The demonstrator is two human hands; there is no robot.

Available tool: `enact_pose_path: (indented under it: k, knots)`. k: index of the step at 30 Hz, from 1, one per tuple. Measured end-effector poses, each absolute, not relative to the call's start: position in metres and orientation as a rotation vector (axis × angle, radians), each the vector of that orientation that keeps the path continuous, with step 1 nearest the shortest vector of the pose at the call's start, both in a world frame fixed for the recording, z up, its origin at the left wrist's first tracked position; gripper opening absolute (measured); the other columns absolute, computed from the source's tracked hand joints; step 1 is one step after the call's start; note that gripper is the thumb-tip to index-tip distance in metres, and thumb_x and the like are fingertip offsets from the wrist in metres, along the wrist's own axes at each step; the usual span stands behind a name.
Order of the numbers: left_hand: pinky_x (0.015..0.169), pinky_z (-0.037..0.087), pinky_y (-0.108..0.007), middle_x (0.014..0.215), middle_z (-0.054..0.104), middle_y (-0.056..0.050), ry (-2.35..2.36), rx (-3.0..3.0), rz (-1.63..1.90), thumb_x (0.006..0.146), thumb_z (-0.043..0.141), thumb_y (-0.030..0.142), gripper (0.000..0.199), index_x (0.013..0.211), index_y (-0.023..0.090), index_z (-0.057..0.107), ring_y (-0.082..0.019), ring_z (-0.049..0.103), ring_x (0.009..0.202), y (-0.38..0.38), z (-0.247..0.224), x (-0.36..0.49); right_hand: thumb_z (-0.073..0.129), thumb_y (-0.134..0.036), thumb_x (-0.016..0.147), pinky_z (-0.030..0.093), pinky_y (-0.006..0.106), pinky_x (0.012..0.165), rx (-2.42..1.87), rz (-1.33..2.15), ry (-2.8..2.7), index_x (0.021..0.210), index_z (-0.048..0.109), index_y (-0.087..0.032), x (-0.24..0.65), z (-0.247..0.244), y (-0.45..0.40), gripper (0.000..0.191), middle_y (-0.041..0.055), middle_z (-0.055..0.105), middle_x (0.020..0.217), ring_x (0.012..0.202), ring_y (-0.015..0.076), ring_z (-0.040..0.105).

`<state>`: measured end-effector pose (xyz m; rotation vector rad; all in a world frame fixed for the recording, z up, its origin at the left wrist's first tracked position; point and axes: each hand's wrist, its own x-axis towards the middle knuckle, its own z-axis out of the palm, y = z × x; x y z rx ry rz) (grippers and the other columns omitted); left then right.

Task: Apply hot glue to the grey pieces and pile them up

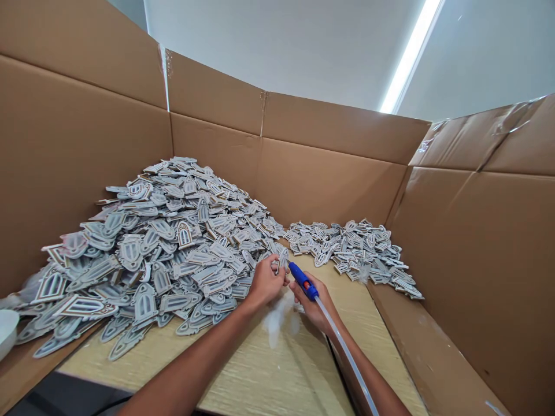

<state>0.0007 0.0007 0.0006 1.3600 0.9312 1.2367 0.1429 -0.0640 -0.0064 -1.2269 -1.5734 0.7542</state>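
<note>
My left hand (pixel 267 283) pinches a small grey-and-white window-shaped piece (pixel 282 258) upright above the board. In my right hand (pixel 318 303) is a blue hot glue gun (pixel 303 281) with a red-orange part on its side. Its tip points left and sits close to the piece; contact cannot be made out. A long translucent glue stick (pixel 342 332) runs from its rear end back along my right forearm. To the left rises a large heap of similar arched pieces (pixel 173 248), some showing brown trim. A smaller heap (pixel 355 248) lies behind and to the right.
Tall cardboard walls (pixel 333 179) enclose the light wooden board (pixel 243 370) on the left, back and right. Wispy white residue (pixel 275 323) lies below my hands. A white bowl-like object (pixel 6 332) shows at the left edge. A dark cord (pixel 340 370) passes beneath my right forearm.
</note>
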Motion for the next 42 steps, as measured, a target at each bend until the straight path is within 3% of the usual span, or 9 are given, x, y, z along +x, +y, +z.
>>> enact_pose_path:
  k: [13, 26, 31, 37, 42]
  knots:
    - [0.044, 0.048, -0.020, 0.064, 0.068, 0.003, 0.969, 1.369, 1.245, 0.076, 0.071, 0.015, 0.028, 0.102, 0.015, 0.060, -0.016, 0.068, 0.049, 0.0008, -0.0009, 0.0027, 0.061, -0.065, 0.086, 0.040, 0.023, 0.052, -1.264, 0.712, -1.561, 0.098, 0.065, -0.016, 0.1424, -0.0064, -0.0631, 0.050, -0.0028, 0.053, 0.064, 0.056, 0.0132, 0.052]
    - [0.041, 0.041, -0.018, 0.064, 0.069, 0.002, 0.981, 1.483, 1.255, 0.077, 0.067, 0.015, 0.019, 0.095, 0.016, 0.061, -0.014, 0.065, 0.046, -0.0025, 0.0005, 0.0017, 0.065, -0.064, 0.083, 0.042, 0.022, 0.052, -1.232, 0.745, -1.523, 0.091, 0.064, -0.017, 0.1432, -0.0052, -0.0624, 0.048, -0.0018, 0.056, 0.067, 0.056, 0.0122, 0.051]
    - [0.044, 0.045, -0.020, 0.064, 0.069, 0.002, 0.988, 1.506, 1.239, 0.078, 0.065, 0.016, 0.019, 0.097, 0.016, 0.061, -0.015, 0.066, 0.048, -0.0012, -0.0026, 0.0017, 0.065, -0.060, 0.084, 0.037, 0.022, 0.051, -1.243, 0.725, -1.525, 0.091, 0.066, -0.017, 0.1435, -0.0038, -0.0635, 0.044, -0.0013, 0.059, 0.067, 0.054, 0.0111, 0.048]
    - [0.043, 0.046, -0.020, 0.065, 0.069, 0.002, 0.959, 1.488, 1.245, 0.077, 0.068, 0.020, 0.018, 0.093, 0.017, 0.060, -0.015, 0.065, 0.047, -0.0015, -0.0042, 0.0022, 0.064, -0.056, 0.086, 0.040, 0.023, 0.056, -1.225, 0.701, -1.525, 0.096, 0.069, -0.016, 0.1427, -0.0010, -0.0647, 0.042, 0.0001, 0.064, 0.066, 0.059, 0.0129, 0.051]
    - [0.043, 0.046, -0.021, 0.066, 0.070, 0.001, 0.963, 1.472, 1.226, 0.076, 0.068, 0.023, 0.021, 0.094, 0.017, 0.059, -0.017, 0.067, 0.049, -0.0032, -0.0003, 0.0014, 0.066, -0.060, 0.084, 0.037, 0.021, 0.044, -1.221, 0.788, -1.471, 0.097, 0.066, -0.017, 0.1412, -0.0037, -0.0641, 0.045, -0.0014, 0.063, 0.067, 0.047, 0.0101, 0.049]
